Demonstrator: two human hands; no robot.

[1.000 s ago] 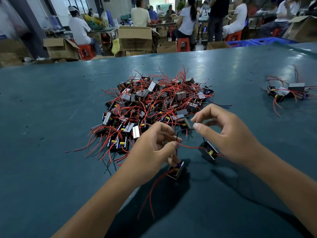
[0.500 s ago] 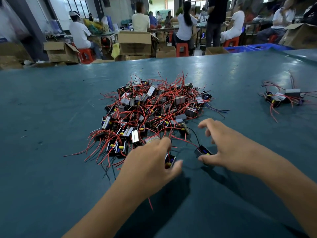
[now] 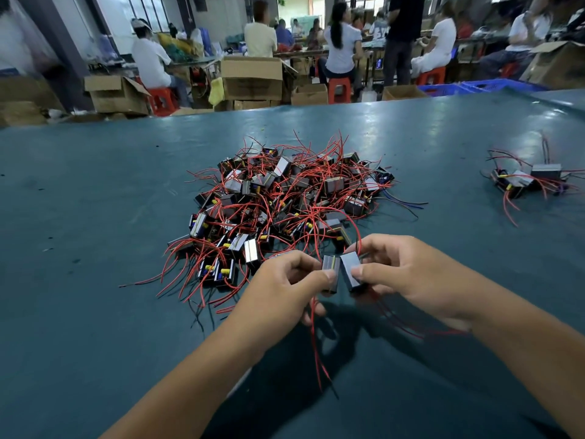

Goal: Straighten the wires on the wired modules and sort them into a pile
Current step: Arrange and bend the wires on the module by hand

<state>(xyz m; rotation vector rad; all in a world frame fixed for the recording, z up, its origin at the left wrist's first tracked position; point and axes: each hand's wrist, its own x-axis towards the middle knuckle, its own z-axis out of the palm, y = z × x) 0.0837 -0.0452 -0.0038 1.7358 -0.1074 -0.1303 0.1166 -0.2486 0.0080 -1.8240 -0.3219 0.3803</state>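
Both hands have lifted off the desk (image 3: 95,217): the left hand (image 3: 285,289) pinches one wired module (image 3: 330,274) in its grip and the right hand (image 3: 411,280) pinches a second module (image 3: 350,271), held side by side low in the frame's centre, red wires dangling. Half a second ago both hands reached flat into the tangled heap (image 3: 285,198); these two look ready for straightening, then the sorted pile (image 3: 528,180) at the right edge.
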